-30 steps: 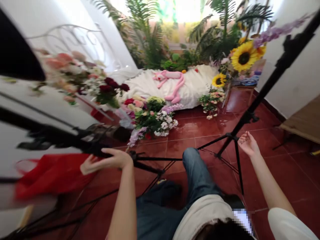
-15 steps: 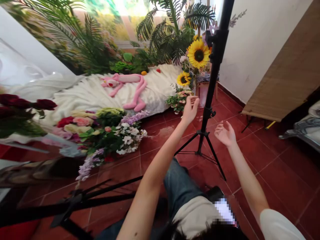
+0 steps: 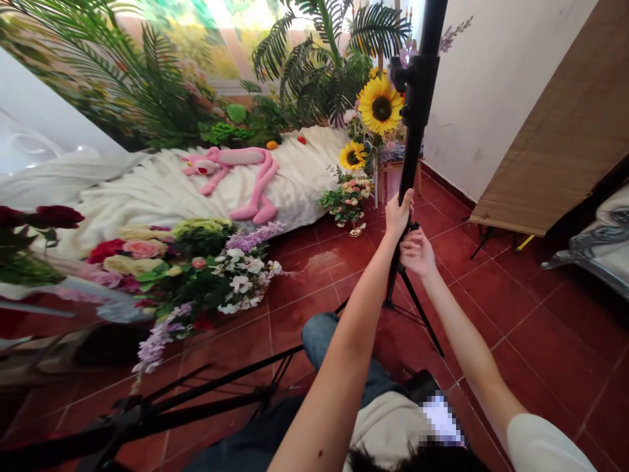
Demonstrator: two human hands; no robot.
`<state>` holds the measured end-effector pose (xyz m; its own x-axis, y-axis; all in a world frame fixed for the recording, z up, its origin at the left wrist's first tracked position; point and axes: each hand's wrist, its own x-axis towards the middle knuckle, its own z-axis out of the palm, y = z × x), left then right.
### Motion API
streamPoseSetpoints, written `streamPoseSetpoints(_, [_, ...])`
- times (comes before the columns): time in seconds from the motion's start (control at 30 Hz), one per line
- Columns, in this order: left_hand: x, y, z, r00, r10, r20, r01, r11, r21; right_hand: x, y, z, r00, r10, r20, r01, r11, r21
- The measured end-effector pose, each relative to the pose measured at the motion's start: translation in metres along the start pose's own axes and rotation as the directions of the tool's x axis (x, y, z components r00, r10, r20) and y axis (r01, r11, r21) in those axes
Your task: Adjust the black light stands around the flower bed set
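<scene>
A black light stand (image 3: 415, 141) rises upright in front of me on spread tripod legs. My left hand (image 3: 399, 213) is wrapped round its pole, just above a clamp knob. Lower and to the right, my right hand (image 3: 417, 251) has its fingers curled at the knob (image 3: 413, 227) and the pole; the fingertips are partly hidden, and the knob sits at their upper edge. Behind the pole stand sunflowers (image 3: 381, 106) and a small pot of pink and cream flowers (image 3: 351, 196).
A pink plush toy (image 3: 246, 157) lies on a white cloth (image 3: 304, 177). Mixed flowers (image 3: 196, 262) fill the left side. Another black tripod (image 3: 196, 393) lies low at the left. A brown panel (image 3: 540, 131) and ornate silver furniture (image 3: 590, 239) are at the right.
Both hands have come to the stand. My left hand has moved right and closed round the pole; my right hand has moved left to the knob. The view has shifted slightly.
</scene>
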<state>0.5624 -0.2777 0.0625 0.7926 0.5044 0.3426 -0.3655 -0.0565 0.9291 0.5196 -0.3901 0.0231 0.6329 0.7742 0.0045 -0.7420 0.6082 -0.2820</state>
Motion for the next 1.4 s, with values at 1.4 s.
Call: streamPoseSetpoints(1.4, [-0.001, -0.001, 0.002, 0.999, 0.019, -0.045, -0.013, 0.993, 0.116, 0.05, -0.084, 0.196, 0.503, -0.526, 0.686, 0.532, -0.437, -0.726])
